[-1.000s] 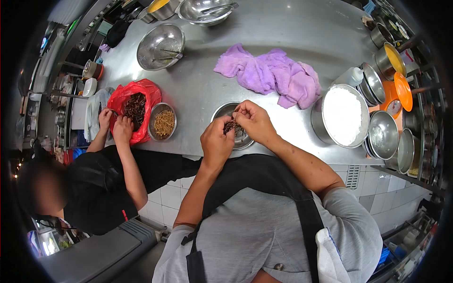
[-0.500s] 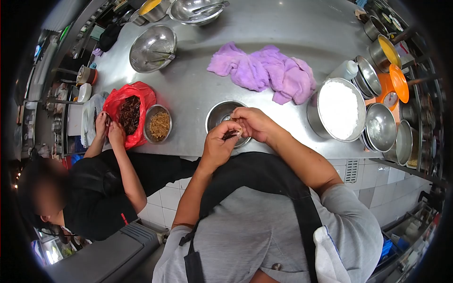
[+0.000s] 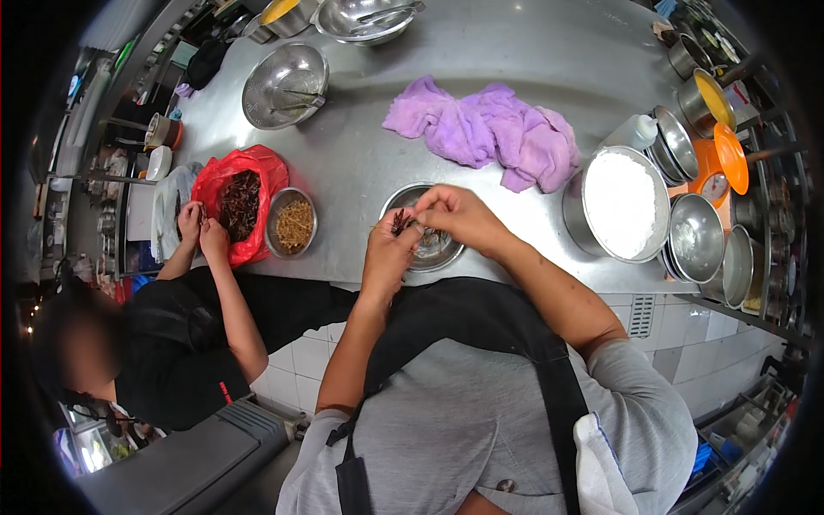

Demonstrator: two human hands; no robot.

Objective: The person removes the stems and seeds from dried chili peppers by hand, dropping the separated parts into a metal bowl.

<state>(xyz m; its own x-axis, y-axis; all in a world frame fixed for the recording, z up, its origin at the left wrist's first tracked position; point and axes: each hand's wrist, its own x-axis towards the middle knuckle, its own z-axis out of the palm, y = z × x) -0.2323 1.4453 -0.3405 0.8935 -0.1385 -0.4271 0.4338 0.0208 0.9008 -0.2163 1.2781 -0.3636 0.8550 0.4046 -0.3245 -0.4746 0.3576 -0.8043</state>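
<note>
My left hand [image 3: 390, 256] is closed around several small dark reddish-brown pieces [image 3: 401, 223], which poke out above its fingers. Close beside it, my right hand [image 3: 459, 219] has its thumb and forefinger pinched near those pieces; whatever is between the fingertips is too small to name. Both hands hover over a steel bowl [image 3: 446, 259] at the table's near edge, with some small bits inside it. To the left, a steel bowl of thin yellow-brown pieces [image 3: 294, 227] stands beside a red plastic bag [image 3: 273, 172] filled with dark pieces [image 3: 240, 206].
A co-worker's hands [image 3: 206, 230] are at the bag's left side. A crumpled purple cloth [image 3: 481, 129] lies beyond my hands. On the right stand a large pot of white powder [image 3: 620, 206], stacked bowls [image 3: 697, 236] and an orange scale [image 3: 708, 172]. A perforated bowl [image 3: 283, 77] is farther back left.
My hands have parted slightly, and the dark pieces in my left hand now show upright. My right hand has turned with its fingers higher. The co-worker's hands have come closer together than a second ago.
</note>
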